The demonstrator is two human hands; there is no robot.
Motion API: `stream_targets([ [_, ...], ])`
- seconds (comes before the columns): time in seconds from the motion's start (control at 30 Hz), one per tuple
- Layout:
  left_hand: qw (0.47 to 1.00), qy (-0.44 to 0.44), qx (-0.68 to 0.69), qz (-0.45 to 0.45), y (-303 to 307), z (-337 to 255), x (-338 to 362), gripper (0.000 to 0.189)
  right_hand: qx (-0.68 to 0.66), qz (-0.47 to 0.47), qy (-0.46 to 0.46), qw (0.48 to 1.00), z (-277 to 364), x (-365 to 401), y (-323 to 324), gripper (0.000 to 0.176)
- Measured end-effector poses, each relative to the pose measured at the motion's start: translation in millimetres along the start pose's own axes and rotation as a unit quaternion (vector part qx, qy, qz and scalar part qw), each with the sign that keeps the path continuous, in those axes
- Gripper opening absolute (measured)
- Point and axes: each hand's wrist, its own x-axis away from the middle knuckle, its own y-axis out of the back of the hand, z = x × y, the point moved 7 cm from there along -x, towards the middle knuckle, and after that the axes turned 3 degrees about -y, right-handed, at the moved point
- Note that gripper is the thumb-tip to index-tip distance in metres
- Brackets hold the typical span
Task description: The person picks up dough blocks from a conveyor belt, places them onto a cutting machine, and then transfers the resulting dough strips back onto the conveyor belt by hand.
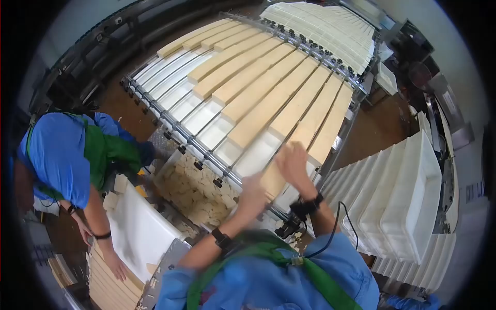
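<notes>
Long pale-yellow blocks (281, 98) lie side by side in white channels (212, 134) on a metal-framed rack (186, 135). My left hand (252, 196) is blurred at the left side of the nearest block (272, 178), near the rack's front rail. On that block's other side, a little farther up, is my right hand (293, 161), its fingers bent and close together against the block's far part. Motion blur hides the exact finger contact of both hands. Dark bands are on both my wrists.
At the left a co-worker (57, 150) in blue and green has a hand (114, 264) on pale slats (111, 284) beside a white sheet (142, 227). A bin of pale scraps (194, 188) is below the rack. Stacked white trays (387, 201) stand at the right.
</notes>
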Motion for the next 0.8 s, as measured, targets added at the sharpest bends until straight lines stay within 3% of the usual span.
stream_targets([
  [0.03,1.000,-0.023,0.002,-0.017,6,-3,4,0.065,-0.038,0.051,0.068,0.996,21,22,-7,0.083],
  [0.07,0.998,-0.044,0.004,-0.034,12,-5,10,0.062,-0.043,0.057,0.071,0.995,36,47,-5,0.083],
  [0.13,0.996,-0.073,0.011,-0.045,-5,2,-6,0.064,-0.108,0.024,0.166,0.980,51,77,15,0.081],
  [0.23,0.996,-0.078,0.018,-0.043,-4,18,2,0.073,-0.065,-0.006,0.176,0.982,62,91,11,0.080],
  [0.3,0.987,-0.148,0.037,-0.051,3,18,1,0.078,-0.016,0.009,0.199,0.980,68,94,7,0.080],
  [0.37,0.988,-0.141,0.051,-0.043,10,22,3,0.081,-0.031,-0.012,0.199,0.980,67,92,4,0.079],
  [0.5,0.985,-0.135,0.087,-0.058,21,40,17,0.082,0.096,-0.027,0.220,0.970,76,96,-1,0.080],
  [0.57,0.989,-0.088,0.083,-0.088,54,48,37,0.083,0.131,-0.011,0.226,0.965,81,95,-10,0.081],
  [0.6,0.978,-0.109,0.078,-0.161,76,61,48,0.082,0.149,-0.013,0.207,0.967,83,93,-11,0.081],
  [0.63,0.976,-0.103,0.080,-0.174,95,70,58,0.082,0.165,-0.016,0.190,0.968,86,90,-12,0.082],
  [0.7,0.954,-0.035,0.041,-0.294,140,97,88,0.072,0.176,0.006,0.189,0.966,91,90,-16,0.083],
  [0.73,0.949,-0.025,0.043,-0.311,147,116,99,0.072,0.174,0.007,0.167,0.970,95,88,-12,0.083],
  [0.8,0.916,0.029,-0.062,-0.395,169,159,132,0.058,0.161,0.001,0.163,0.973,121,83,-9,0.084],
])
